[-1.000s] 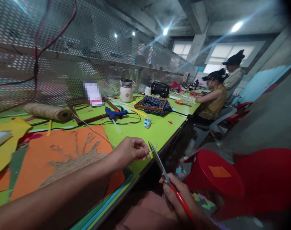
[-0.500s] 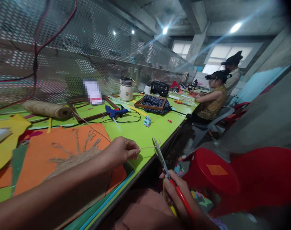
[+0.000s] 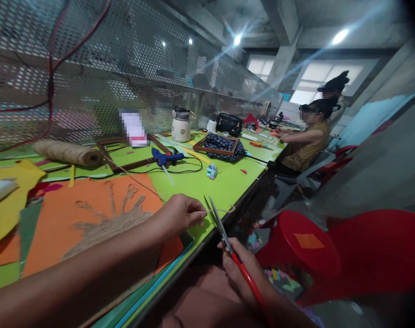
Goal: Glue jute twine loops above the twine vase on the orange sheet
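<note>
At four o'clock, my right hand (image 3: 250,264) grips scissors (image 3: 223,233), now nearer my left hand (image 3: 182,212), pinching twine (image 3: 225,210). More twine extends beyond.

Ahead of you on the green tabletop (image 3: 227,182), one pale lidded bottle (image 3: 181,128), one black pouch (image 3: 229,124), one brown frame (image 3: 214,151) touching a patterned umbrella (image 3: 221,141), at your left a perforated screen (image 3: 101,50), at your right a red seat (image 3: 286,228) bearing orange paper (image 3: 309,241), one seated co-worker (image 3: 302,148) beyond.

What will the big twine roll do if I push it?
The twine roll might roll: it's round and lies on its side. It probably won't tip, lying that low. It may drag the strand that seems to come off its end.
</note>
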Demonstrator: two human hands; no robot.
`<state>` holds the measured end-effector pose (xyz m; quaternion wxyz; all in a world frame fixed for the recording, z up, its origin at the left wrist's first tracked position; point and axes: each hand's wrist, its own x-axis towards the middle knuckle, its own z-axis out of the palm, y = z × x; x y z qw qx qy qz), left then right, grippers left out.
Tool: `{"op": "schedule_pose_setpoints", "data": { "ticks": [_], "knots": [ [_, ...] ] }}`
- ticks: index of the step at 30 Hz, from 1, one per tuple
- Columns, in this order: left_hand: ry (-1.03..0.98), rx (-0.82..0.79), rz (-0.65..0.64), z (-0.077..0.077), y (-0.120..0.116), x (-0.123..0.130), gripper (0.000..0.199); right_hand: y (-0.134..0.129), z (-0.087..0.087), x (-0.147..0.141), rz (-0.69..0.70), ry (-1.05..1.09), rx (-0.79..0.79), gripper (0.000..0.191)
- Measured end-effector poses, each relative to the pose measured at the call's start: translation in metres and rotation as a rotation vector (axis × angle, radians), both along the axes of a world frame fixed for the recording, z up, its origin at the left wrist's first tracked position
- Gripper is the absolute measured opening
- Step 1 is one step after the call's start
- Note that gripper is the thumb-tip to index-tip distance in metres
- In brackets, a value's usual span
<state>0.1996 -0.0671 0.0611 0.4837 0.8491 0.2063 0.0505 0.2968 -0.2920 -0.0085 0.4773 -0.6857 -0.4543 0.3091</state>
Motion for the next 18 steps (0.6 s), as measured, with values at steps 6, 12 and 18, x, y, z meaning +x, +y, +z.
{"op": "schedule_pose_setpoints", "data": {
  "ticks": [6,12,18],
  "knots": [
    [0.002,0.026,-0.010,0.000,-0.002,-0.003,0.027,-0.001,-0.001,-0.001,-0.005,-0.037,-0.021,0.050],
    [-0.025,0.019,-0.011,-0.001,-0.001,-0.008,0.028,-0.001,-0.001,-0.009,-0.044,-0.022,-0.008,0.052],
    [-0.029,-0.007,0.000,-0.003,0.003,-0.012,0.030,0.000,-0.004,-0.016,-0.110,0.029,0.044,0.052]
  ]
}}
